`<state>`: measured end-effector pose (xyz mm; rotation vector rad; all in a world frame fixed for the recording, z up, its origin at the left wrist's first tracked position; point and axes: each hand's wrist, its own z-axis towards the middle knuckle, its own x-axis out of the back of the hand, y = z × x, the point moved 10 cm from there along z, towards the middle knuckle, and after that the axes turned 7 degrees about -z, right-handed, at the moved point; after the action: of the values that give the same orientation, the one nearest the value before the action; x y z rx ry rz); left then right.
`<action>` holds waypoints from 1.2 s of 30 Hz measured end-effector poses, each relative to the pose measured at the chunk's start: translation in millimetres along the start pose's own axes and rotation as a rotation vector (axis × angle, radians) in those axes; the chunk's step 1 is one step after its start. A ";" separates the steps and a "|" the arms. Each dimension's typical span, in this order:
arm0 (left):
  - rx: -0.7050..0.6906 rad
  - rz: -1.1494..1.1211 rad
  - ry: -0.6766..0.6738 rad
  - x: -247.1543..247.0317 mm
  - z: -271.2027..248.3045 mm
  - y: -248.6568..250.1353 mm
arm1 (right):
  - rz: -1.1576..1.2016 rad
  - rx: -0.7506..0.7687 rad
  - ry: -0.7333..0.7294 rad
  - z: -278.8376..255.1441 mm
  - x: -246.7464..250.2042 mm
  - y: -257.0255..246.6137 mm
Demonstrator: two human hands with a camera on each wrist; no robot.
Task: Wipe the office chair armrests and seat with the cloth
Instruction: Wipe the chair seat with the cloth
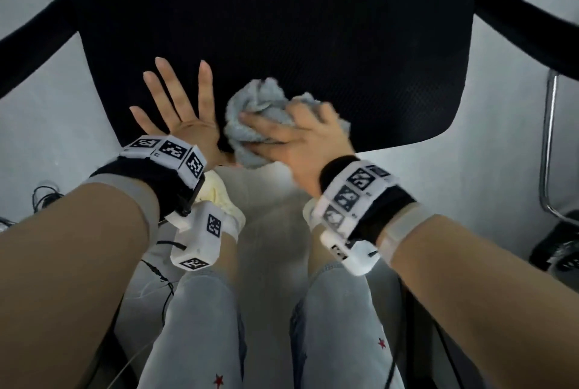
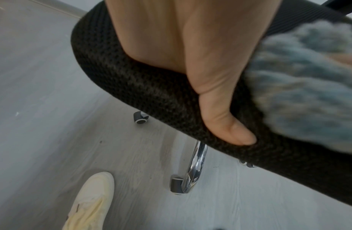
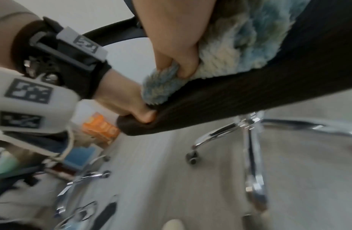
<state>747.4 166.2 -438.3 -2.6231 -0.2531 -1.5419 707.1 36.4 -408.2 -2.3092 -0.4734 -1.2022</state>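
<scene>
The black mesh seat (image 1: 282, 28) of the office chair fills the head view, with a black armrest at each side (image 1: 34, 47) (image 1: 526, 19). My left hand (image 1: 178, 103) lies flat on the seat's front left corner with fingers spread; its thumb (image 2: 230, 124) hooks over the front edge (image 2: 143, 87). My right hand (image 1: 294, 138) grips a bunched blue-grey cloth (image 1: 266, 107) and presses it on the seat's front edge, right beside the left hand. In the right wrist view the fingers (image 3: 183, 62) curl into the cloth (image 3: 240, 51).
The chrome chair base (image 2: 193, 171) with castors stands under the seat on a pale wood floor. My legs and a cream shoe (image 2: 90, 202) are just in front of the chair. Another chrome frame (image 1: 548, 144) stands at the right; cables lie at the left.
</scene>
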 end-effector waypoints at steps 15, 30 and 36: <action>-0.001 -0.311 -0.346 3.1 -6.8 17.8 | 0.331 -1.080 0.302 -90.0 16.2 142.1; 0.155 -0.346 -0.175 11.6 33.2 63.1 | 0.043 -0.568 0.235 27.7 76.2 149.7; 0.261 -0.371 -0.132 14.1 34.9 64.6 | 0.050 -0.648 0.316 45.2 85.1 139.0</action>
<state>796.2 109.7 -442.4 -2.5691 -0.9293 -1.3108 854.7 -45.2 -396.2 -2.5318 0.1130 -1.8613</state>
